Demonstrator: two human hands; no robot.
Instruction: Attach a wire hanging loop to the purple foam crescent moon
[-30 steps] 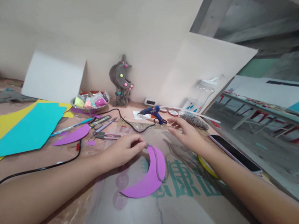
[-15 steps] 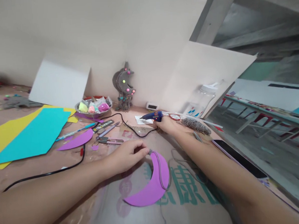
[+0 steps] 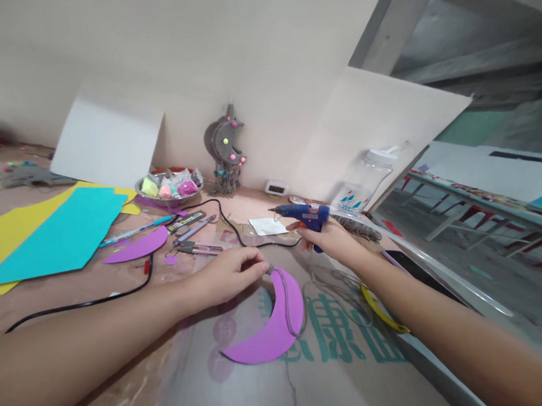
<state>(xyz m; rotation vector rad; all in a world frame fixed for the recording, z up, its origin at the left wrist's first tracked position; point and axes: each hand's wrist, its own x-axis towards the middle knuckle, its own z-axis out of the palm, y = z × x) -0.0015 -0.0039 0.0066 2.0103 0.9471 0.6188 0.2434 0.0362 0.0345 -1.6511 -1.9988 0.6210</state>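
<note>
One purple crescent (image 3: 273, 336), lying just below and right of the left fingers; matte, flat, lower horn pointing left, one grey cord (image 3: 286, 305) looping down its face from the upper tip. Left hand (image 3: 232, 275): thumb and index pinch the cord end at that tip (exact contact hard to see). Right hand (image 3: 331, 239): fingers wrapped round the handle of one blue glue gun (image 3: 314, 216), nozzle pointing left. One white paper (image 3: 267, 226), just left of right fingers. Beyond left fingers: one cutter (image 3: 200, 248), one metal bowl (image 3: 170, 202), one beaded grey ornament (image 3: 225, 142). One cyan sheet (image 3: 64, 238), well left of them.
</note>
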